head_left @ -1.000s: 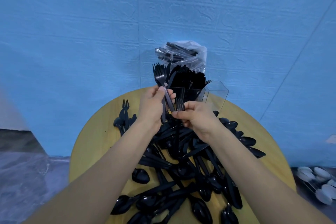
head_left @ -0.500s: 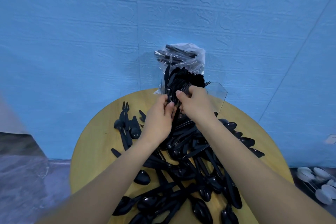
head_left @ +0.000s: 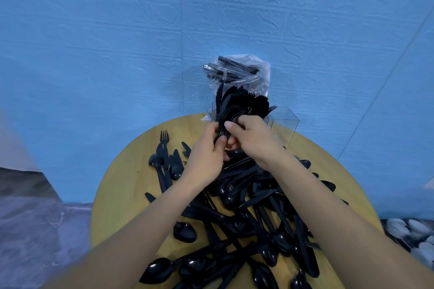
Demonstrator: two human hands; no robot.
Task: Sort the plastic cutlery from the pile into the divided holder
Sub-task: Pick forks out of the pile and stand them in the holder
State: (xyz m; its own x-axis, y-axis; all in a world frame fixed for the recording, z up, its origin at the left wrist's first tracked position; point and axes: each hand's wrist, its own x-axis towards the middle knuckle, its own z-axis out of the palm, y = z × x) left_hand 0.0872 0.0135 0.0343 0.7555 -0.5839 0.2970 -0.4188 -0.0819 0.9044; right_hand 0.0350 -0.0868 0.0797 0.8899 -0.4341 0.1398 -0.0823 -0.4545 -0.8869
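Head view: both hands [head_left: 234, 141] pinch forks [head_left: 225, 122] at holder [head_left: 285, 122].

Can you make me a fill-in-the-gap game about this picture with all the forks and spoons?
1. The pile of plastic cutlery on the table is all coloured ____.
2. The wooden table has a ____ top.
3. The wall behind the clear divided holder is coloured ____.
4. The left hand and right hand together hold a bunch of black plastic ____ at the holder.

Missing words: black; round; blue; forks
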